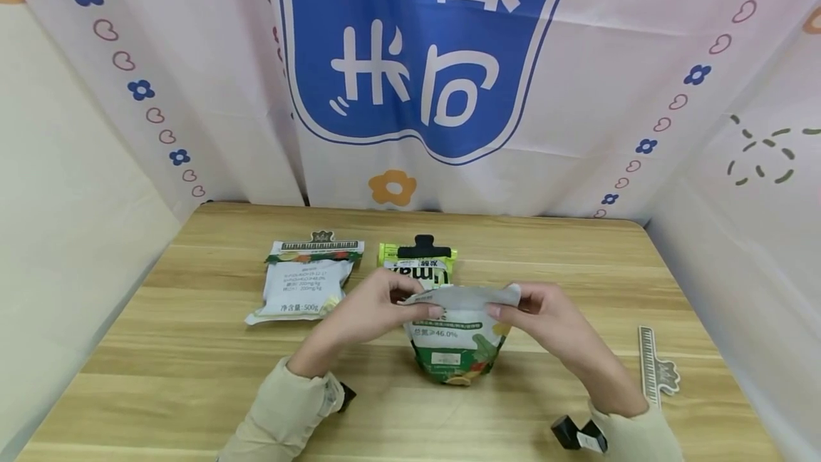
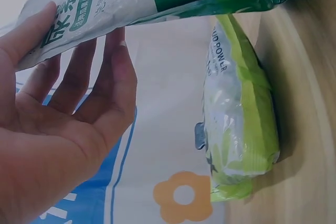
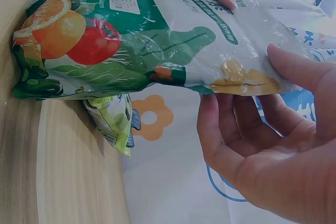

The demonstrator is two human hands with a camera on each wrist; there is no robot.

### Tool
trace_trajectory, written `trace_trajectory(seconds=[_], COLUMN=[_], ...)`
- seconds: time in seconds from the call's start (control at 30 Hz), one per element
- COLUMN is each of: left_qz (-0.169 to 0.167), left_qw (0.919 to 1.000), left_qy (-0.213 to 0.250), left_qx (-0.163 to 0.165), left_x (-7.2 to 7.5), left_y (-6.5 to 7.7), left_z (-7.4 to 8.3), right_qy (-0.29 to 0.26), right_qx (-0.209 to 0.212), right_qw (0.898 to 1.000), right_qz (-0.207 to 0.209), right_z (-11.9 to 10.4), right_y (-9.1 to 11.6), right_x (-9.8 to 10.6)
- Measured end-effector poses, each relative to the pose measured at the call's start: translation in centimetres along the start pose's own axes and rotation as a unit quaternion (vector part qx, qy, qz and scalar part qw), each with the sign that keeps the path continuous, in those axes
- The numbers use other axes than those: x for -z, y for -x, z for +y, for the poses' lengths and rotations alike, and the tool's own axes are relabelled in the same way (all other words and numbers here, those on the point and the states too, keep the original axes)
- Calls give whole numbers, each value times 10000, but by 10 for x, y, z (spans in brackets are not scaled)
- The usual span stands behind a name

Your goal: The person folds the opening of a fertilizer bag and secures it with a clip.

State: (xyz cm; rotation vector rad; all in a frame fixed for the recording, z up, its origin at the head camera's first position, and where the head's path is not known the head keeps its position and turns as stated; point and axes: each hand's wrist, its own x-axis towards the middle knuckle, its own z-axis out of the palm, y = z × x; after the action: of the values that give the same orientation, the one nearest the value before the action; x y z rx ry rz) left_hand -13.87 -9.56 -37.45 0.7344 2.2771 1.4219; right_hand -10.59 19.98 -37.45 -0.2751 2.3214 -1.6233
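Both hands hold the top of a green and white fertilizer bag [image 1: 452, 348], which stands upright on the table. My left hand [image 1: 385, 305] pinches its upper left edge, thumb in front and fingers behind. On the upper right edge my right hand [image 1: 545, 312] pinches in the same way. Vegetables and oranges are printed on the bag's front, seen close in the right wrist view [image 3: 131, 45]. Behind it lies a yellow-green bag [image 1: 388, 255] with a black clip [image 1: 424, 248] across its top. In the left wrist view that yellow-green bag [image 2: 244, 114] appears beyond the fingers.
A white bag [image 1: 298, 287] with a ruler-like clip [image 1: 321, 242] on its top lies at the back left. A similar loose clip [image 1: 651, 366] rests near the right table edge. Printed cloth [image 1: 513, 184] hangs behind the wooden table [image 1: 192, 376].
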Motion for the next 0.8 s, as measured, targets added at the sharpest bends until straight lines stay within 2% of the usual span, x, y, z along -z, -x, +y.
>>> trace_trajectory(seconds=[0.23,0.43,0.53,0.6,0.63,0.67,0.7,0.77,0.8], left_qz=[85,191,281,321,332,339,336,333,335], left_qw=[9981,9945,9914,9895,9885,9876,9868,9861,9859], left_qy=[398,560,776,904,972,1037,1097,1152,1171], left_qx=[470,859,1015,1083,1114,1133,1143,1152,1146], left_x=[-1,-6,-8,-10,-11,-12,-12,-12,-13], left_y=[2,2,2,1,1,0,0,-1,-1], left_z=[-5,-4,-4,-3,-3,-4,-4,-5,-5], right_qy=[54,289,295,270,427,663,943,1709,2117], right_qx=[-414,-474,-291,332,920,1584,2267,3479,3902], right_qw=[9991,9983,9986,9972,9918,9807,9632,9119,8847], right_qz=[77,180,322,616,771,935,1093,1350,1423], right_z=[-2,-3,-4,-4,-3,-3,-3,-3,-3], right_y=[0,0,2,4,4,4,4,3,2], right_x=[1,2,0,-4,-6,-8,-10,-13,-15])
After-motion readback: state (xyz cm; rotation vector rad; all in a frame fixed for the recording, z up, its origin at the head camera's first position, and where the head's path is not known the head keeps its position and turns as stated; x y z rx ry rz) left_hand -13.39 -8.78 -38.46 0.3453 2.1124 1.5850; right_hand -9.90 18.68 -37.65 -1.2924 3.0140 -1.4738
